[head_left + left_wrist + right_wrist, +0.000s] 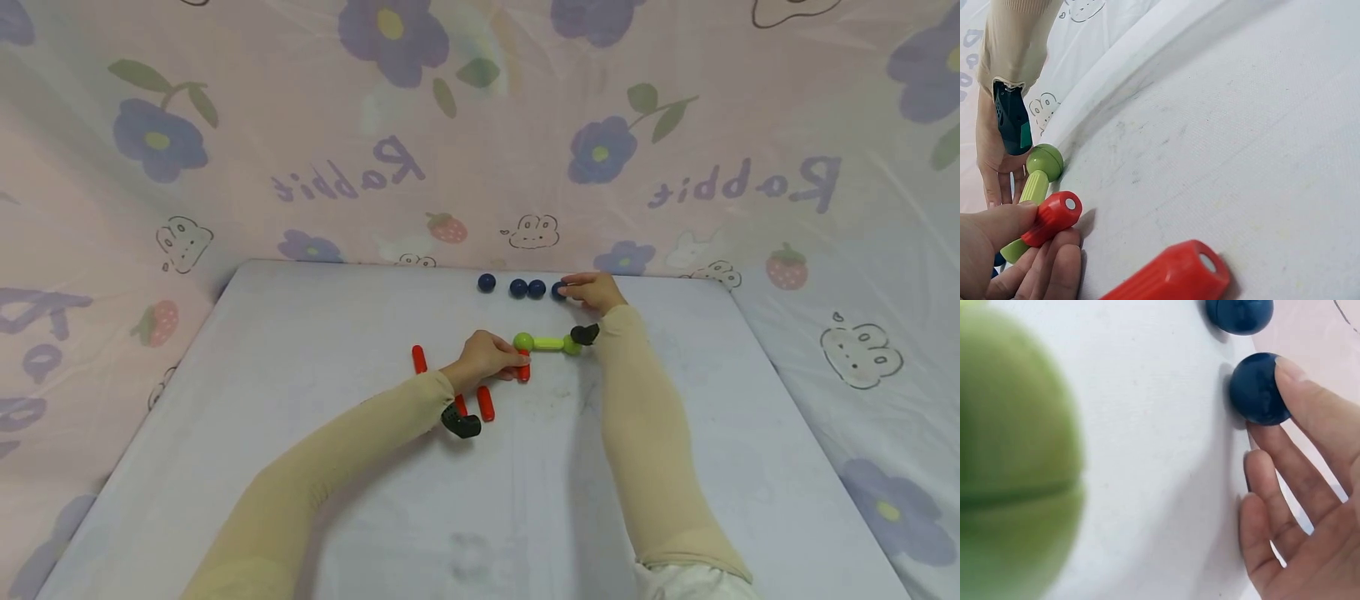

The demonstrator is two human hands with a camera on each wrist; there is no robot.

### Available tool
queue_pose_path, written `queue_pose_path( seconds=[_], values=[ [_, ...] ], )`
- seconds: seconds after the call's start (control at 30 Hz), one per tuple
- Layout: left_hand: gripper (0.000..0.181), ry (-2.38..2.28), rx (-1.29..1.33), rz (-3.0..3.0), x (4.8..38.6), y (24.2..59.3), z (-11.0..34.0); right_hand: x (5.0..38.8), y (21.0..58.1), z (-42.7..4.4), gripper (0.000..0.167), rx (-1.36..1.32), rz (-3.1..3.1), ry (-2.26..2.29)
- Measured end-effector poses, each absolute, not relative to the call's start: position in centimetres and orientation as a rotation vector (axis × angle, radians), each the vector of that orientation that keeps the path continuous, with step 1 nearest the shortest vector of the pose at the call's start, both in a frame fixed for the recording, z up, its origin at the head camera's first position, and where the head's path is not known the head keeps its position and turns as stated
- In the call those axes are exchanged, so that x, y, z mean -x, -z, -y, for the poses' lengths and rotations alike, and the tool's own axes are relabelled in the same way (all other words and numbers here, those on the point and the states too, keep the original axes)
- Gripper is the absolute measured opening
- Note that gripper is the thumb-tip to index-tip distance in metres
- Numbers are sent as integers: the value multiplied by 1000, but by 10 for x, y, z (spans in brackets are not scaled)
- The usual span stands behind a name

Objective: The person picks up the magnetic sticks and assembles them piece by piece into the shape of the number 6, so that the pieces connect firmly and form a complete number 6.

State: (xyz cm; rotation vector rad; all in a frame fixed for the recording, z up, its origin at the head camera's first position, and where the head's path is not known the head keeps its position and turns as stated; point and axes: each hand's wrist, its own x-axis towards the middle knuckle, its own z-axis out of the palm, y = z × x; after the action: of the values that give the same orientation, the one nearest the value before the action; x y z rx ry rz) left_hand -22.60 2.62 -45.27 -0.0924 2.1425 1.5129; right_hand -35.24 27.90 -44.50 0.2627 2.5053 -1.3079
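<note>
Between thumb and fingers my left hand point(486, 358) pinches a red rod point(1054, 219) with a pale disc on its end. The rod's far end meets the left green ball point(523, 341); whether they are joined, I cannot tell. A light green rod point(548, 343) links that ball to another green ball point(572, 345) on the right. At the back of the table, my right hand point(596, 292) has its thumb and a finger on a dark blue ball point(1259, 390), the rightmost of the row. Its other fingers are bent loosely beside the ball.
Three more blue balls lie left of the right hand, among them this leftmost ball point(487, 283). Loose red rods lie around the left forearm, one farther left point(419, 359) and one nearer point(486, 403). A patterned curtain point(465, 167) hangs behind the white table point(360, 308).
</note>
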Motion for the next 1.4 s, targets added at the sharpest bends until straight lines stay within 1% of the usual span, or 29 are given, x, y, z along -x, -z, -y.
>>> queue_pose_path(
  seconds=[0.7,1.0,1.2,1.4],
  values=[
    [27,-1521,86,-2134,225,454,-27,349,445,-278,52,-275,-2524,1281],
    [26,-1519,77,-2148,226,455,-26,339,429,-274,49,-198,-2552,1230],
    [26,-1542,72,-2137,227,457,-25,336,421,-278,51,-149,-2580,1167],
    [27,-1553,75,-2120,228,459,-25,328,411,-280,50,-68,-2614,1187]
  ],
)
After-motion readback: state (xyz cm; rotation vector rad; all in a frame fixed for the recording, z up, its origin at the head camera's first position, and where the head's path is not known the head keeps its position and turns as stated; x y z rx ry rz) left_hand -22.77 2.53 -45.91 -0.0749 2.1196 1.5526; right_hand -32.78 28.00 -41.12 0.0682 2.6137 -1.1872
